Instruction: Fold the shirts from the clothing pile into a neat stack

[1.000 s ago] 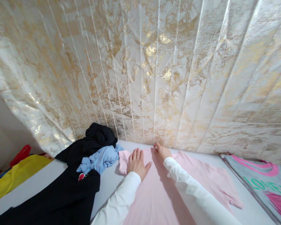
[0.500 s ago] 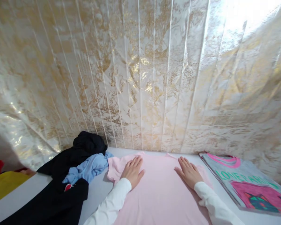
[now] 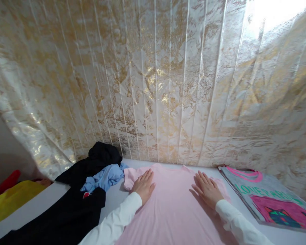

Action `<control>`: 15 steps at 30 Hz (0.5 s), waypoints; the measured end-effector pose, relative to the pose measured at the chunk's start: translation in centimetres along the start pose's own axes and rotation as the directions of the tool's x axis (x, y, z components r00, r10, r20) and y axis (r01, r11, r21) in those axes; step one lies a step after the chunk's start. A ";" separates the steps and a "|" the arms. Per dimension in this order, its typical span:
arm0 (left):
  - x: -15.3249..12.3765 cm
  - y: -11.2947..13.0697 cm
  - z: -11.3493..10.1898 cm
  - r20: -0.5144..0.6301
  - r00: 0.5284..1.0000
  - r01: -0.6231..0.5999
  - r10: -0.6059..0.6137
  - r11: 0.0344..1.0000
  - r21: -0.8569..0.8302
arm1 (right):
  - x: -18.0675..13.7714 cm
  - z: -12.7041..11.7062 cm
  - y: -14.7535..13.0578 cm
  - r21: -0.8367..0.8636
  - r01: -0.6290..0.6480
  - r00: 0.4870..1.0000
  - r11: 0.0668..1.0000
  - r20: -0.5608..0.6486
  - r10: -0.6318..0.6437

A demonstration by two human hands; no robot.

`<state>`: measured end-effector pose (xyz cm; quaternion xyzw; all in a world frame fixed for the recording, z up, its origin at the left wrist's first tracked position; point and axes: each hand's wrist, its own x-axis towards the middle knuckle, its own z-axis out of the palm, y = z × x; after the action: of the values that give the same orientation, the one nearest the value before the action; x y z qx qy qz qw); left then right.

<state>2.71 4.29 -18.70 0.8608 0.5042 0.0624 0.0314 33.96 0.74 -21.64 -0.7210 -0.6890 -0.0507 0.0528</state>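
Note:
A pale pink T-shirt (image 3: 172, 204) lies spread out on the white table, its neckline toward the curtain and its lower part running out of view at the bottom. My left hand (image 3: 144, 185) rests flat on its left shoulder area, fingers stretched out. Over the right shoulder side, my right hand (image 3: 206, 189) is open with fingers somewhat spread and a shadow beneath it; whether the whole palm touches the cloth I cannot tell. Neither hand grips anything.
Left of the shirt are a crumpled light blue garment (image 3: 104, 177) and black clothing (image 3: 66, 212). Yellow cloth (image 3: 15, 199) lies farther left. A folded grey T-shirt (image 3: 270, 194) with pink print is at the right. Behind the table (image 3: 117, 200) hangs a shiny gold-patterned curtain (image 3: 153, 85).
My right hand has shifted slightly right, its fingers a bit more spread. The left hand stays nearly in place on the shirt. The view has turned slightly left.

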 end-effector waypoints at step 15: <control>-7.9 1.1 0.3 0.023 0.998 -0.056 0.056 0.998 -0.009 | -11.1 1.3 -0.7 -0.005 0.230 0.957 0.973 -0.178 -0.228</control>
<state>-0.18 -3.14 -19.44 0.8750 0.4794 0.0555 0.0389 32.79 -10.04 -24.50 -0.6286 -0.7608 -0.1149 0.1132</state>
